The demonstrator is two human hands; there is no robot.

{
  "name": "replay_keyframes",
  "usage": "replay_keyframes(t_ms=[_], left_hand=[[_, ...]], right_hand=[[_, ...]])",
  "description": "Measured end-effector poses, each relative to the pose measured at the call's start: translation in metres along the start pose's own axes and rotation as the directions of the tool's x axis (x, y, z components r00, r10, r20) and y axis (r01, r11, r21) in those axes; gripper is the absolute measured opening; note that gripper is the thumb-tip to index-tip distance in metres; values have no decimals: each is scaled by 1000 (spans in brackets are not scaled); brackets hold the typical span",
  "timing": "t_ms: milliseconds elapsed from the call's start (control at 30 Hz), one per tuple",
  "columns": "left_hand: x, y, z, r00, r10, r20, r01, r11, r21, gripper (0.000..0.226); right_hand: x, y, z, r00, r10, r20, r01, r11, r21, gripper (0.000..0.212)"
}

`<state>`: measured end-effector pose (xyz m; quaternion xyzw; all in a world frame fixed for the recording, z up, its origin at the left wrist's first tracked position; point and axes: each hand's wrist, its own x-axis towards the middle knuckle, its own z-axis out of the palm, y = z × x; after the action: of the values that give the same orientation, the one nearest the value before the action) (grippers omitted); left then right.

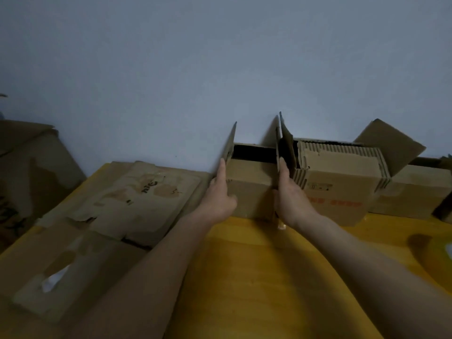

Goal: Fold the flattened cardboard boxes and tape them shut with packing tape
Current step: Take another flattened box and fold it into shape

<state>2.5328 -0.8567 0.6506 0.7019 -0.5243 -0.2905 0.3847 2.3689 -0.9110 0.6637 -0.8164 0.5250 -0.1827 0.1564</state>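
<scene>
I see my left hand (219, 199) and right hand (291, 201) flat, fingers straight, pressing the open box (249, 192) at twelve o'clock.

Plain brown cardboard box (249, 192) on a bright yellow-orange wood-grain table (256, 277), red lettering on the neighbouring box (342, 189), pale grey-blue wall (220, 57) behind.

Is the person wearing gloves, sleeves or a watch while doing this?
No. The left hand and right hand are bare, without gloves, and no ring shows. Both forearms are uncovered as far as the picture reaches, with no sleeve, watch or band at either wrist.
</scene>
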Motion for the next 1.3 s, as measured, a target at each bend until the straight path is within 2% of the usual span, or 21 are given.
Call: replay_keyframes(t_ms=[100, 167, 200, 267, 367, 433, 533, 567, 667, 700, 800, 900, 1000, 1067, 1133, 1167, 1233, 1267, 1300], left_hand=[[-19, -6, -7, 1000, -6, -7, 7, 995, 100, 90], [-41, -19, -15, 999, -5, -34, 14, 964, 266, 81], [-53, -27, -21, 998, -11, -58, 31, 939, 343, 79], [-79, -45, -37, 990, -66, -129, 117, 888, 445, 74], [-122, -75, -65, 968, -179, -177, 249, 789, 562, 65], [-154, -97, -85, 945, -266, -189, 325, 719, 614, 63], [-201, -128, -102, 923, -339, -185, 370, 638, 675, 63], [-215, -135, -104, 924, -340, -176, 362, 627, 690, 66], [-241, -145, -108, 936, -311, -166, 324, 573, 753, 78], [-245, -144, -107, 940, -291, -178, 316, 549, 774, 79], [-249, -135, -100, 960, -201, -196, 268, 452, 851, 71], [-253, -123, -102, 987, -39, -154, 159, 305, 939, 44], [-262, -108, -119, 983, 49, -174, 136, 432, 891, 29], [-266, -90, -118, 973, 125, -192, 104, 509, 855, 26], [-273, -69, -99, 939, 295, -177, -37, 599, 800, 22], [-276, -58, -88, 908, 392, -149, -140, 619, 773, 22], [-283, -43, -70, 838, 529, -133, -301, 652, 696, 24], [-284, -37, -64, 847, 520, -112, -337, 688, 642, 27], [-285, -31, -60, 885, 458, -79, -334, 745, 577, 35]], right_hand=[[-23, -3, 0, 998, -7, -63, 9, 1000, 25, 80], [-52, -9, 10, 983, -64, -171, 64, 998, -8, 72], [-65, -16, 18, 980, -102, -173, 99, 995, -29, 68], [-82, -35, 38, 984, -159, -75, 160, 987, -3, 61], [-93, -75, 70, 960, -226, 165, 195, 963, 185, 46], [-98, -101, 84, 913, -216, 345, 89, 933, 349, 41], [-107, -126, 98, 801, -96, 591, -277, 816, 508, 56], [-110, -131, 102, 790, -55, 611, -331, 800, 500, 59], [-119, -152, 107, 808, -27, 589, -296, 845, 444, 52], [-123, -160, 109, 796, -22, 606, -336, 816, 470, 43], [-139, -185, 113, 703, -3, 711, -566, 603, 562, 19], [-159, -197, 120, 682, 48, 730, -621, 565, 544, 21], [-166, -194, 113, 701, 26, 712, -618, 520, 589, 41], [-165, -186, 98, 700, -38, 714, -657, 358, 663, 54], [-162, -178, 83, 694, -138, 706, -688, 159, 708, 66], [-163, -174, 73, 707, -159, 689, -682, 104, 724, 63], [-167, -165, 55, 743, -141, 654, -650, 81, 756, 39], [-171, -161, 44, 751, -124, 649, -641, 102, 761, 25], [-176, -154, 34, 748, -101, 656, -641, 147, 753, 15]])
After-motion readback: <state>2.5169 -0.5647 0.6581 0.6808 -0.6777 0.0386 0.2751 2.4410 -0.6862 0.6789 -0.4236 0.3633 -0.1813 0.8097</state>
